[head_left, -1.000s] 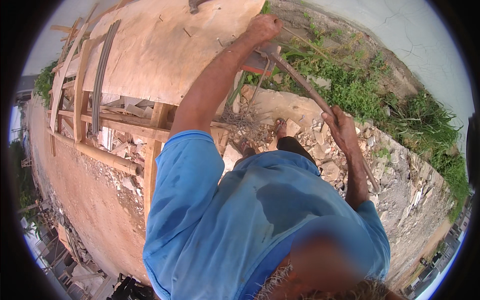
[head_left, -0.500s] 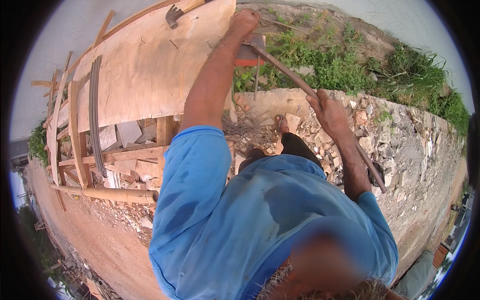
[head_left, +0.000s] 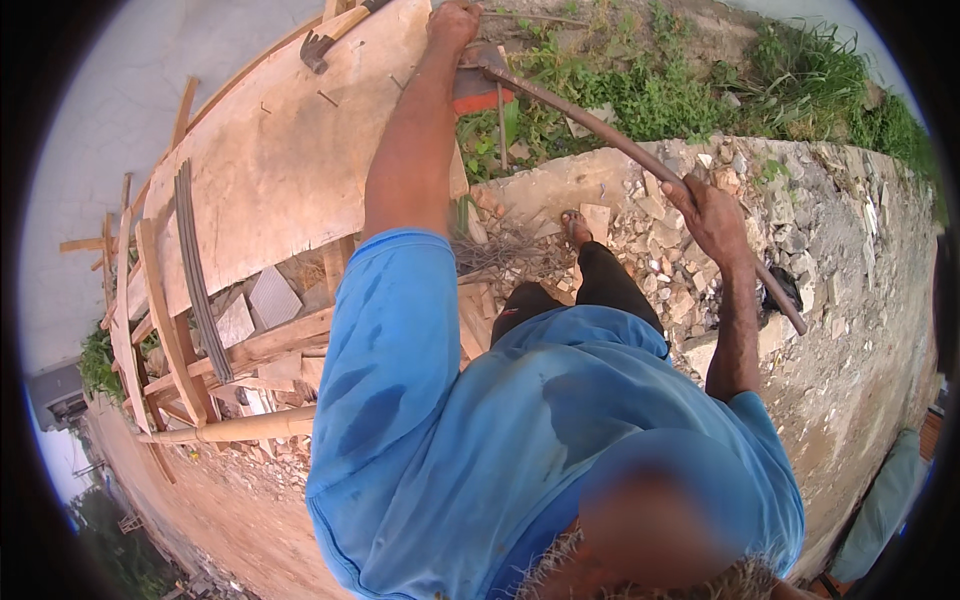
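My right hand (head_left: 712, 222) is wrapped round a long brown metal bar (head_left: 590, 122). The bar slants from the bench end down to the right, past my forearm. Its far end meets a dark fitting with a red edge (head_left: 482, 100) at the end of a plywood board (head_left: 290, 150). My left hand (head_left: 455, 25) is closed beside that fitting, seemingly on a thin metal rod (head_left: 535, 18) that sticks out to its right. Its fingers are partly hidden. Another thin rod piece (head_left: 502, 128) points down from the fitting.
A hammer (head_left: 318, 50) lies at the board's far edge, and several nails (head_left: 327, 98) stand in the board. A bundle of thin rods (head_left: 197, 270) lies across its left end. Timber framing and a bamboo pole (head_left: 240, 428) stand at left. Broken rubble (head_left: 690, 290) covers the ground beyond my feet.
The view has turned, so the board sits farther left. My right hand and the bar appear farther right, the bar at a flatter slant in the picture. Both hands keep their grips.
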